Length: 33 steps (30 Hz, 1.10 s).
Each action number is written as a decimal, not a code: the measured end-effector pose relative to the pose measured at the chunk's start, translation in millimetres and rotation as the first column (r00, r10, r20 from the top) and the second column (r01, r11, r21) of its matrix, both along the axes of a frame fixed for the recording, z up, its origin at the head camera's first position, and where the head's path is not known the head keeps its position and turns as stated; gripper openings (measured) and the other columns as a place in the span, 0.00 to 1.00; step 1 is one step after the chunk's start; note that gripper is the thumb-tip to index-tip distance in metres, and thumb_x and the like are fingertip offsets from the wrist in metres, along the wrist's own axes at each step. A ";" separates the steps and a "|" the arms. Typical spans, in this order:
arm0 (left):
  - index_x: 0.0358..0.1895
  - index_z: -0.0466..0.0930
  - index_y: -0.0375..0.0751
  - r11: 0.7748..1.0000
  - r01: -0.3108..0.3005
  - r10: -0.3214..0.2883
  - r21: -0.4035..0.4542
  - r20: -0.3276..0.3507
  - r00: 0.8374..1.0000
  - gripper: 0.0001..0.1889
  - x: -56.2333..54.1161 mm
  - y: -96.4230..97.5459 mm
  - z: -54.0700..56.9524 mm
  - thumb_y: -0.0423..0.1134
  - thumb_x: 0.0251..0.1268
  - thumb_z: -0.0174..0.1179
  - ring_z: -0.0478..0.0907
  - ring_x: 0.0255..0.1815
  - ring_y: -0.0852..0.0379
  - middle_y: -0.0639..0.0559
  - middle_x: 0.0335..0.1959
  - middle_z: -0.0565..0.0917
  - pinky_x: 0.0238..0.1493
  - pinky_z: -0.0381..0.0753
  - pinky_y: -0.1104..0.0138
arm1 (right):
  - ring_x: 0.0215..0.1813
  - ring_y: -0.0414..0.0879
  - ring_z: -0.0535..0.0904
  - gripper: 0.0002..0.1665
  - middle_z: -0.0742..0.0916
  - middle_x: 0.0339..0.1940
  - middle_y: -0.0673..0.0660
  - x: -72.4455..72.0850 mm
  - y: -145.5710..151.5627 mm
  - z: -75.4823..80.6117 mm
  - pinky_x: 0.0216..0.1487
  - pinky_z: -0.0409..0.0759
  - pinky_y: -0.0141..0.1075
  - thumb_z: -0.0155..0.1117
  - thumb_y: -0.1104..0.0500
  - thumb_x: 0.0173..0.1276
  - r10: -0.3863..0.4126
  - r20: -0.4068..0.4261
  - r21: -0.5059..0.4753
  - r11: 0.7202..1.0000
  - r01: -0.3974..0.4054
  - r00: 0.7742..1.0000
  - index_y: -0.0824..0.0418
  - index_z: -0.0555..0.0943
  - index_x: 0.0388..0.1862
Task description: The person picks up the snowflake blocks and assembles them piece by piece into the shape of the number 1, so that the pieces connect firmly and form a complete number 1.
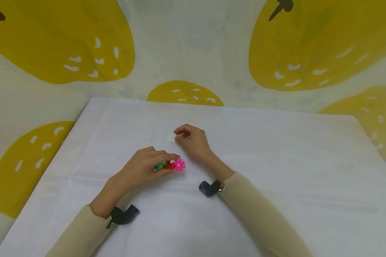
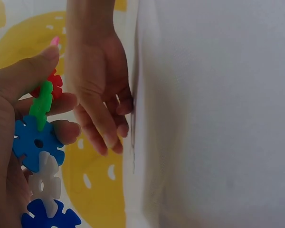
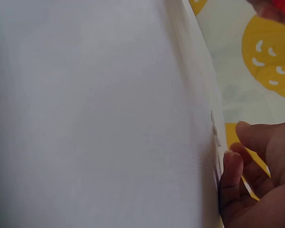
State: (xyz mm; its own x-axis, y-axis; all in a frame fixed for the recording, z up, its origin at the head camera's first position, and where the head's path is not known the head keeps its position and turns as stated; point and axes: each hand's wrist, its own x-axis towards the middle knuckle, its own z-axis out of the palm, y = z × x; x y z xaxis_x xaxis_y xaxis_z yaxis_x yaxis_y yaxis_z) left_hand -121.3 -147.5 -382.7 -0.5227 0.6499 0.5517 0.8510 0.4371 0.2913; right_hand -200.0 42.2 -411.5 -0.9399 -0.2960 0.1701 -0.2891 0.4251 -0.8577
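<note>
My left hand (image 1: 148, 162) grips a chain of snowflake discs between thumb and fingers, just above the table. In the head view a pink disc (image 1: 179, 165) is at the chain's right end. Seen from the left wrist, a red disc (image 2: 57, 86), a green disc (image 2: 42, 102), a light blue disc (image 2: 33, 142), a white disc (image 2: 46, 183) and a dark blue disc (image 2: 50, 218) interlock in a row. My right hand (image 1: 195, 142) is low over the table, fingertips right beside a loose white disc (image 1: 171, 138). That disc lies flat and shows nearly edge-on in the right wrist view.
A white cloth covers the table (image 1: 292, 160). Behind it hangs a pale curtain (image 1: 193, 46) with large yellow fruit prints. Each wrist wears a black curved fitting, the left one (image 1: 124, 215) and the right one (image 1: 209, 188), low over the cloth.
</note>
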 end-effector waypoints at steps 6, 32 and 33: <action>0.48 0.84 0.47 1.000 -0.002 0.002 -0.015 -0.005 1.000 0.22 0.6 0.3 0.7 0.38 0.45 0.76 0.69 0.22 0.63 0.63 0.28 0.82 0.26 0.68 0.72 | 0.35 0.43 0.73 0.16 0.83 0.40 0.47 -7.2 -8.3 -3.6 0.36 0.72 0.34 0.72 0.57 0.59 -0.007 0.031 0.132 0.991 0.003 1.000 0.54 0.83 0.47; 0.48 0.83 0.47 0.999 -0.015 0.015 -0.030 -0.009 1.000 0.22 -1.7 5.9 -2.8 0.38 0.45 0.75 0.69 0.21 0.63 0.62 0.29 0.82 0.26 0.68 0.72 | 0.35 0.42 0.77 0.10 0.84 0.29 0.47 -2.8 7.4 1.0 0.39 0.74 0.35 0.69 0.55 0.63 0.044 0.095 0.110 0.992 -0.055 0.995 0.51 0.86 0.43; 0.48 0.83 0.47 0.999 -0.016 0.016 -0.036 -0.011 1.000 0.22 -1.7 6.1 -2.6 0.38 0.45 0.75 0.68 0.21 0.63 0.62 0.30 0.82 0.26 0.68 0.72 | 0.35 0.42 0.77 0.11 0.84 0.29 0.47 -0.8 10.1 2.2 0.40 0.75 0.36 0.69 0.54 0.63 0.054 0.110 0.107 0.992 -0.066 0.992 0.51 0.86 0.44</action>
State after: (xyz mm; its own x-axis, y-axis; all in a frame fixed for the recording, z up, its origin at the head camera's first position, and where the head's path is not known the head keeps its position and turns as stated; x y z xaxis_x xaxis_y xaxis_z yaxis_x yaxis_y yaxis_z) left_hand -123.0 -141.4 -385.3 -0.5272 0.6611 0.5338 0.8468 0.4607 0.2658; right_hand -200.8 52.3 -409.3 -0.9308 -0.3640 0.0327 -0.2261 0.5034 -0.8339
